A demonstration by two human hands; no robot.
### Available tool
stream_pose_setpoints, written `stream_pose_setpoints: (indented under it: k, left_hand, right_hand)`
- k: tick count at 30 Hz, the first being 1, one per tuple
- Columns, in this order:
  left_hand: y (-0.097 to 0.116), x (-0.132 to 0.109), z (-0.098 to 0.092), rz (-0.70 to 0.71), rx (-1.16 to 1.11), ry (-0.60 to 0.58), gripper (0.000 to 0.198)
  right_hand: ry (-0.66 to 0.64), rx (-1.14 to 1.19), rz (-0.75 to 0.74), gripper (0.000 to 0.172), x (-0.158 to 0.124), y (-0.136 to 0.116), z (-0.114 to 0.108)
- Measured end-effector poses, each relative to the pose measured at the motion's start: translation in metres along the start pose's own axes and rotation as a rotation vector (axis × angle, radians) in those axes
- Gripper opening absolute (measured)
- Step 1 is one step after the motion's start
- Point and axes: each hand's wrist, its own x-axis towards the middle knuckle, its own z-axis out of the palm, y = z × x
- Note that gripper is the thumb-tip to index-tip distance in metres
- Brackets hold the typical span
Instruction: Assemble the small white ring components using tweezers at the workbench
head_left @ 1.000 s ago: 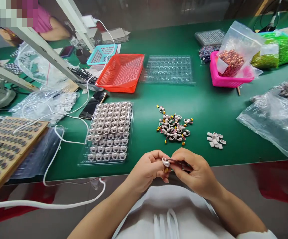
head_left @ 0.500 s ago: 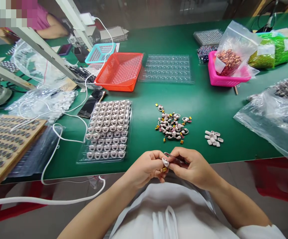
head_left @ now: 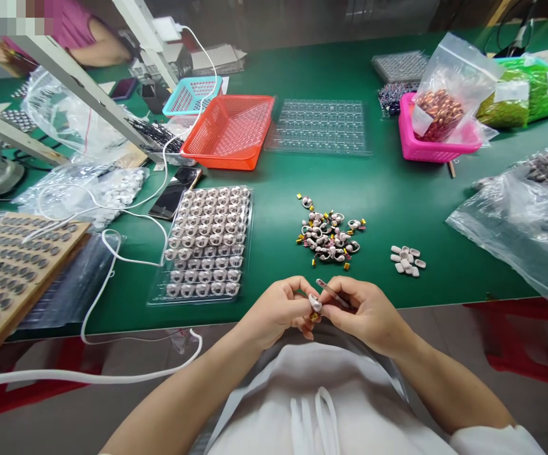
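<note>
Over the table's front edge, my left hand (head_left: 280,311) pinches a small pale-grey ring-shaped part (head_left: 315,303) with a gold tab beneath it. My right hand (head_left: 361,311) is closed on a thin metal tool (head_left: 333,292) that looks like tweezers, its end pointing up and left; its thumb and fingertip also touch the ring-shaped part. Just beyond my hands lies a loose pile of similar ring-shaped parts (head_left: 330,239) with gold tabs. To the right sits a small heap of pale-grey caps (head_left: 405,260). Fingertips partly hide the held part.
Left of the pile is a clear tray filled with ring-shaped parts (head_left: 210,240). A phone (head_left: 175,193), white cable (head_left: 112,249) and wooden board (head_left: 22,272) lie further left. Behind are a red basket (head_left: 229,133), clear tray (head_left: 321,126) and pink basket (head_left: 439,148); a plastic bag (head_left: 515,221) lies right.
The metal tool has tilted and shows more of its length between my hands. The held ring-shaped part has turned slightly. The whole view has shifted a little.
</note>
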Motion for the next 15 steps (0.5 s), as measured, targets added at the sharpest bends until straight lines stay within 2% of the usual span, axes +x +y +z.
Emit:
stream_pose_setpoints:
  k: [5, 9, 12, 15]
  left_hand:
    - [0.0011, 0.0012, -0.0031, -0.030, 0.062, 0.014, 0.028]
    - [0.0033, 0.0022, -0.0057, -0.109, 0.070, -0.035, 0.028]
    - [0.0044, 0.0036, -0.0072, -0.150, 0.048, -0.084, 0.029]
    - [0.0034, 0.0051, -0.0077, -0.133, 0.049, -0.100, 0.031]
  right_hand:
    - [-0.002, -0.133, -0.087, 0.008, 0.0010, -0.0038, -0.0013]
    - [-0.052, -0.260, -0.151, 0.012, 0.0020, -0.0058, -0.0044]
    - [-0.090, -0.238, -0.135, 0.013, 0.0019, -0.0030, -0.0059]
    - [-0.100, -0.196, -0.105, 0.013, 0.0016, 0.0011, -0.0060]
